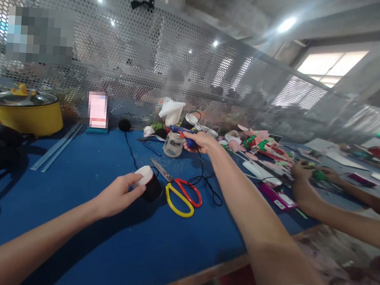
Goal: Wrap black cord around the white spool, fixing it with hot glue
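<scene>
Left hand (117,194) closed lightly around a small black-and-white round piece (148,183), thumb across its white top, fingers cupping the black side, the piece resting on the blue table (87,161). Just to the right of that grip, touching or nearly touching the piece: open scissors (178,189) with one red and one yellow handle, blades pointing back toward the far edge. Right hand (199,142) reached forward and wrapped shut on the handle of a blue glue gun (182,131), nozzle toward the left, directly above a small glass jar (173,144). From below that grip, a black cord (203,178) dropping to the table and looping beside the scissor handles. Hard to tell, at this distance and blur, whether the nozzle touches the jar rim or sits inside it. Beyond the gun, a white paper cone (172,110) and clutter; well to the right, another person's hands (301,176) among pink and green scraps (261,145). Risks from here, as a judgement: hot tip brushing a fingertip or the jar and tipping it; cord snagging the scissor loops and dragging them into the held piece; stray glue strings on the table; loose left-hand hold letting the round piece roll once pressed.
</scene>
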{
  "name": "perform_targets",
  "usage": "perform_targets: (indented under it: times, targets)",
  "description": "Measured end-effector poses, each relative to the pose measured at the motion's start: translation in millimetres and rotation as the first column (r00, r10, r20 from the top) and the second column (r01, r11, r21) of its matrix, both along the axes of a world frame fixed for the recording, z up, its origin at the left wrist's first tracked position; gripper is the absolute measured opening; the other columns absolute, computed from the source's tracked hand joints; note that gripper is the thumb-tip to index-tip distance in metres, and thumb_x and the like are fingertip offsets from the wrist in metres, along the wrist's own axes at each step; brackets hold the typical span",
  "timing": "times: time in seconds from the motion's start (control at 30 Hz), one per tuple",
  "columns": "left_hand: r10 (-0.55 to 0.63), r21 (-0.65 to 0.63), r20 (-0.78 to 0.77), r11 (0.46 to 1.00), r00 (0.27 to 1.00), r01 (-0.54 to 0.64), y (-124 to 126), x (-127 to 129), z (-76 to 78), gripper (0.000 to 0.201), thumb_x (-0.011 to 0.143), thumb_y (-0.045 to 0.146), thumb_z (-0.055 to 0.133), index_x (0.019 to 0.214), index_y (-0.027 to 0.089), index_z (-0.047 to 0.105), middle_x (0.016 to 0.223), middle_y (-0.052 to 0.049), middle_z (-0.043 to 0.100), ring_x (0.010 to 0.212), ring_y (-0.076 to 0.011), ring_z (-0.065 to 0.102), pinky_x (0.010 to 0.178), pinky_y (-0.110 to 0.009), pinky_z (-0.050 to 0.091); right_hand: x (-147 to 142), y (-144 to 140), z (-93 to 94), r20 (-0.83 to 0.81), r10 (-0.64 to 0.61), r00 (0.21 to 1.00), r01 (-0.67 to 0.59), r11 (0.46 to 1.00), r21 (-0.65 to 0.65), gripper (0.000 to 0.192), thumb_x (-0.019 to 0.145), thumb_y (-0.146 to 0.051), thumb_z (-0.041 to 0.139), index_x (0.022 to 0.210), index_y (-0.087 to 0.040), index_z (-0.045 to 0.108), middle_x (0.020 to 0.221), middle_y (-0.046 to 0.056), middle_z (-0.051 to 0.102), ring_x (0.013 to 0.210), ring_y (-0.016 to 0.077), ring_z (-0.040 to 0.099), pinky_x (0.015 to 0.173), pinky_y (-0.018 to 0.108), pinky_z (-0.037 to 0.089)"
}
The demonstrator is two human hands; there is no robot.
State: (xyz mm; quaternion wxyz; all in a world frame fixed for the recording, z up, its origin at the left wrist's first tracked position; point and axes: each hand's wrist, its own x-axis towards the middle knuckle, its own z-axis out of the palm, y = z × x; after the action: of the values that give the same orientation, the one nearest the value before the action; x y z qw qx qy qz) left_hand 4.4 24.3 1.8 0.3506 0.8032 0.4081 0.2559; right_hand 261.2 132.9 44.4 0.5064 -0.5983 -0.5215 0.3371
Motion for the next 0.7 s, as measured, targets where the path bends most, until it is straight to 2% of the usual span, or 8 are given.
perform_targets:
  times: [0.1, 0.23, 0.3, 0.4, 0.47, 0.53, 0.6, 0.7]
  targets:
    - [-0.031, -0.062, 0.010, 0.998, 0.999, 0.032, 1, 1, -3.3, 0.030, 0.076, 0.035, 0.040, 0.081, 0.012, 0.059, 0.081, -0.004, 0.060, 0.075, -0.0191, 0.051, 0.073, -0.030, 0.040, -2, -1, -1.0, -0.033, -0.021, 0.999, 0.015, 0.981, -0.194, 0.016, 0.078, -0.024, 0.056, 0.084, -0.009, 0.058, 0.075, 0.007, 0.062, 0.064, 0.0158, 0.059, 0.056, 0.034, 0.050]
    - [-0.018, -0.180, 0.107, 0.983, 0.994, 0.037, 1, 2, -8.6, 0.030, 0.075, 0.036, 0.041, 0.081, 0.012, 0.058, 0.079, -0.004, 0.060, 0.075, -0.0195, 0.051, 0.072, -0.031, 0.040, -8, -3, -3.1, -0.086, -0.053, 0.995, 0.029, 0.967, -0.251, 0.030, 0.084, -0.029, 0.047, 0.111, -0.015, 0.048, 0.110, 0.007, 0.052, 0.091, 0.0178, 0.054, 0.075, 0.038, 0.046]
    - [0.004, -0.215, 0.151, 0.976, 0.989, 0.029, 1, 2, -10.4, 0.030, 0.073, 0.036, 0.044, 0.082, 0.012, 0.058, 0.079, -0.004, 0.060, 0.074, -0.0196, 0.051, 0.071, -0.031, 0.040, -10, -4, -3.8, -0.120, -0.060, 0.991, 0.032, 0.974, -0.226, 0.028, 0.083, -0.028, 0.048, 0.108, -0.014, 0.050, 0.106, 0.007, 0.054, 0.088, 0.0171, 0.055, 0.073, 0.036, 0.047]
    - [0.015, -0.254, 0.185, 0.967, 0.983, 0.033, 2, 1, -12.6, 0.030, 0.072, 0.035, 0.046, 0.085, 0.011, 0.058, 0.078, -0.005, 0.060, 0.073, -0.0191, 0.051, 0.070, -0.031, 0.039, -13, -7, -1.6, -0.185, -0.053, 0.981, 0.023, 0.986, -0.163, 0.009, 0.081, -0.019, 0.051, 0.083, -0.011, 0.055, 0.070, 0.001, 0.059, 0.058, 0.0088, 0.056, 0.053, 0.022, 0.048]
    - [0.010, -0.278, 0.205, 0.959, 0.979, 0.048, 3, 1, -13.9, 0.030, 0.072, 0.034, 0.047, 0.086, 0.010, 0.058, 0.078, -0.005, 0.060, 0.072, -0.0187, 0.052, 0.069, -0.031, 0.039, -18, -15, 1.7, -0.240, -0.009, 0.971, -0.024, 0.991, -0.131, 0.014, 0.081, -0.014, 0.049, 0.067, -0.013, 0.052, 0.050, -0.004, 0.051, 0.043, 0.0055, 0.050, 0.043, 0.016, 0.044]
    - [0.010, -0.303, 0.233, 0.951, 0.972, 0.063, 3, 1, -15.1, 0.029, 0.073, 0.033, 0.047, 0.086, 0.010, 0.058, 0.078, -0.005, 0.060, 0.071, -0.0184, 0.052, 0.069, -0.031, 0.039, -27, -30, 4.1, -0.292, 0.069, 0.954, -0.110, 0.986, -0.125, 0.018, 0.082, -0.013, 0.046, 0.065, -0.013, 0.051, 0.048, -0.004, 0.052, 0.042, 0.0061, 0.052, 0.044, 0.017, 0.047]
    - [0.017, -0.304, 0.256, 0.950, 0.967, 0.064, 4, 1, -16.0, 0.029, 0.073, 0.034, 0.048, 0.086, 0.010, 0.058, 0.077, -0.004, 0.060, 0.071, -0.0182, 0.052, 0.070, -0.030, 0.038, -38, -49, 3.7, -0.342, 0.165, 0.925, -0.225, 0.964, -0.143, 0.015, 0.082, -0.014, 0.045, 0.070, -0.013, 0.053, 0.058, 0.000, 0.059, 0.049, 0.0096, 0.059, 0.052, 0.024, 0.052]
    - [0.033, -0.286, 0.272, 0.957, 0.962, 0.049, 4, 0, -17.1, 0.028, 0.072, 0.034, 0.050, 0.085, 0.011, 0.058, 0.075, -0.003, 0.060, 0.071, -0.0182, 0.051, 0.070, -0.031, 0.038, -55, -77, -2.2, -0.458, 0.288, 0.841, -0.413, 0.889, -0.199, 0.012, 0.083, -0.015, 0.044, 0.075, -0.013, 0.053, 0.066, 0.003, 0.061, 0.057, 0.0147, 0.064, 0.054, 0.028, 0.054]
